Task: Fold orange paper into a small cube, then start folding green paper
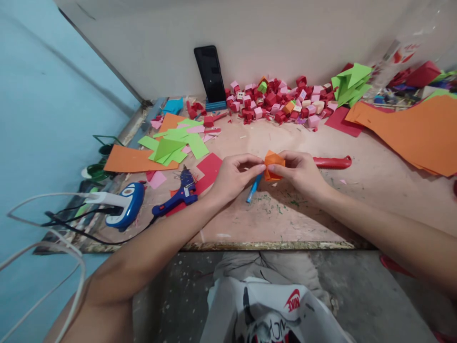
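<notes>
Between my two hands, above the middle of the table, is a small folded piece of orange paper (274, 162). My left hand (238, 174) pinches its left edge with thumb and forefinger. On the other side, my right hand (299, 170) grips it, the thumb lying across its front. A blue stick, perhaps a pen (254, 189), lies on the table just below the left fingertips. Behind my right hand lies a red-handled tool (333, 162), its other end hidden by the hand. Red paper (210, 172) lies to the left of my left hand.
Many small red and pink paper cubes (274, 101) are heaped along the wall beside a propped phone (210, 76). Green strips (174, 145), a blue glue gun (178, 194) and a blue-and-white power adapter (126, 205) lie left. Large orange sheets (414, 133) cover the right.
</notes>
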Demonstrator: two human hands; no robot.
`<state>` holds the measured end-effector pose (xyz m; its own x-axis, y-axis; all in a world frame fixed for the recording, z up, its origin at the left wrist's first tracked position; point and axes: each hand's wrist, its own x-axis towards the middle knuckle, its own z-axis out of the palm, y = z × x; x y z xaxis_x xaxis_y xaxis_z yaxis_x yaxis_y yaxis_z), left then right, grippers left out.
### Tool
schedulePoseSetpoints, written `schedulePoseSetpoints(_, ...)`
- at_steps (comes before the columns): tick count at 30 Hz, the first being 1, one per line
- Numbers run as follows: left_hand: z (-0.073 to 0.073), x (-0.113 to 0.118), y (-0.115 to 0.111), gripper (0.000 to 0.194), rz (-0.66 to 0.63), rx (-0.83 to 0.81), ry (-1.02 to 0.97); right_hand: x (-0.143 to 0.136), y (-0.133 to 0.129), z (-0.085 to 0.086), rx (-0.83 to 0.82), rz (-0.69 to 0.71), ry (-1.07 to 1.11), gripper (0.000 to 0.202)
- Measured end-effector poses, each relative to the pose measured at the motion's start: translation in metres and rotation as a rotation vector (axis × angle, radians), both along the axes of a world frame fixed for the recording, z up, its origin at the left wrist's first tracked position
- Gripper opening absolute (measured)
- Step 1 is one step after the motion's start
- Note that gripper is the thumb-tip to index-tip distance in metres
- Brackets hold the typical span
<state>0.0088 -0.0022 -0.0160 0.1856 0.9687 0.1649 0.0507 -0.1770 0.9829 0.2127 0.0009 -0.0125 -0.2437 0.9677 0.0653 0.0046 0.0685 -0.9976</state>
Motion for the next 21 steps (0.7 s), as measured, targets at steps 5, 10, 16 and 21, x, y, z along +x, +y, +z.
schedulePoseSetpoints(5, 0.0029, 0.0009, -0.0030, 0.017, -0.021, 0.046, 0.092, -0.0012, -0.0015, 0.0013, 0.163, 0.011, -0.187, 0.011)
schedulePoseSetpoints(10, 0.0037, 0.0003, -0.0054, 0.010, 0.011, 0.158, 0.252, -0.0026, -0.0046, 0.0008, 0.189, 0.019, -0.251, 0.015)
schedulePoseSetpoints(16, 0.0082, 0.0003, -0.0090, 0.010, 0.083, 0.251, 0.358, -0.0036, -0.0052, 0.0004, 0.154, -0.008, -0.178, 0.013)
schedulePoseSetpoints(21, 0.0059, -0.0029, -0.0040, 0.009, 0.136, 0.223, 0.288, -0.0009, -0.0023, 0.0052, 0.027, -0.052, 0.057, 0.019)
